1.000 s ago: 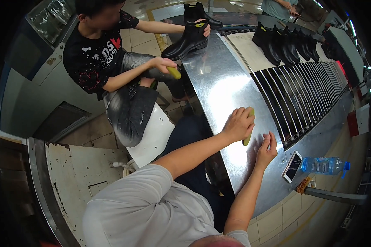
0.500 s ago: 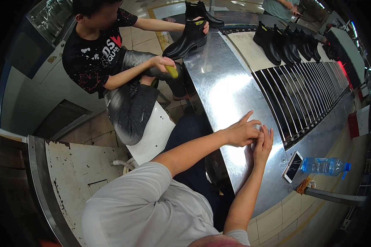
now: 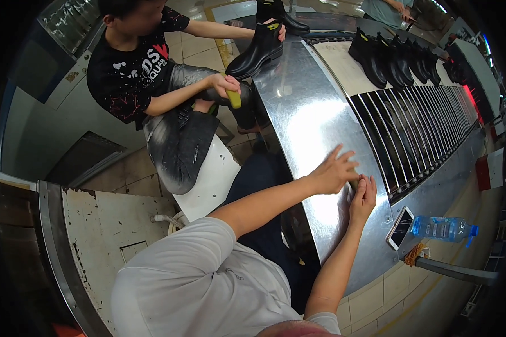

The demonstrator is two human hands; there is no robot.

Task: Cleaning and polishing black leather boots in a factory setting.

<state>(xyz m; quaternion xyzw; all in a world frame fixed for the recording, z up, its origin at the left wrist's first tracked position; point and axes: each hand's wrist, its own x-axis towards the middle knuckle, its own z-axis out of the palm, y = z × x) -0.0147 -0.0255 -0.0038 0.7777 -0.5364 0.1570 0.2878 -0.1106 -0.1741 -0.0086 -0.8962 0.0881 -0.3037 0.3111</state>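
Over the near part of the shiny metal tabletop (image 3: 306, 135), my left hand (image 3: 334, 171) is open, its fingers spread and slightly blurred. Close beside it, my right hand (image 3: 363, 199) has its fingers curled in toward the thumb. Something small may sit at the right fingertips, but I cannot make out what it is. No boot is within touch of either hand. Across the corner, a co-worker's hand steadies a black ankle boot (image 3: 257, 51) on the table edge, and that person's other hand grips a yellow-green pad (image 3: 234, 99).
A white phone (image 3: 400, 228) and a clear blue-capped water bottle (image 3: 441, 227) lie to my right. Beyond the tabletop runs a roller conveyor (image 3: 413, 135). Several black boots (image 3: 368, 59) stand on its far pale section. A white bench (image 3: 208, 180) is at left.
My left hand has lifted slightly away from the right and its fingers have fanned out. My right fingers have curled in. The co-worker's pad hand has shifted slightly.
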